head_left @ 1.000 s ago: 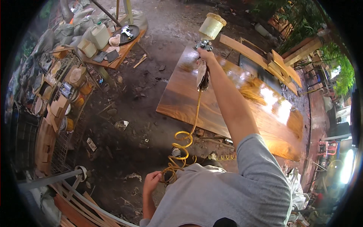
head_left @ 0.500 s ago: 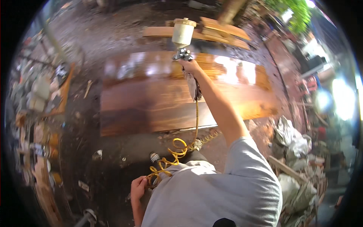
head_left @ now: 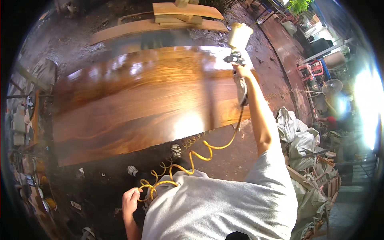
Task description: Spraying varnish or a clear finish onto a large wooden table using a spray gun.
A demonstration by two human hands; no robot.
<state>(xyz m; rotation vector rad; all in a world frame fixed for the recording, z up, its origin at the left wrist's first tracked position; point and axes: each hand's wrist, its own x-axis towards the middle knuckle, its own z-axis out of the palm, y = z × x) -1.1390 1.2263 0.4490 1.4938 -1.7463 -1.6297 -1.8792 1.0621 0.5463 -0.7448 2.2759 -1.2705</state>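
Observation:
My right hand (head_left: 243, 72) is closed round the handle of a spray gun (head_left: 236, 59) with a pale cup (head_left: 240, 35) on top. The arm is stretched out, and the gun is over the far right end of a large glossy wooden slab (head_left: 160, 96). A cloth hangs below the grip, partly covering the handle. From the gun a coiled yellow air hose (head_left: 192, 160) loops down past my feet. Low at the left, beside my body, my left hand (head_left: 130, 201) is closed on a loop of that hose.
Planks (head_left: 188, 10) are stacked beyond the slab. Sacks and wood scraps (head_left: 300, 140) pile up at the right, with a pink chair (head_left: 311, 70) and a fan (head_left: 332, 86) farther back. Clutter lines the left side. My striped shoes (head_left: 176, 150) stand close to the slab's near edge.
My right hand has carried the spray gun rightward, from over the slab's middle to its right end. The view has shifted and turned, and the hose is stretched farther right. My left hand still holds it.

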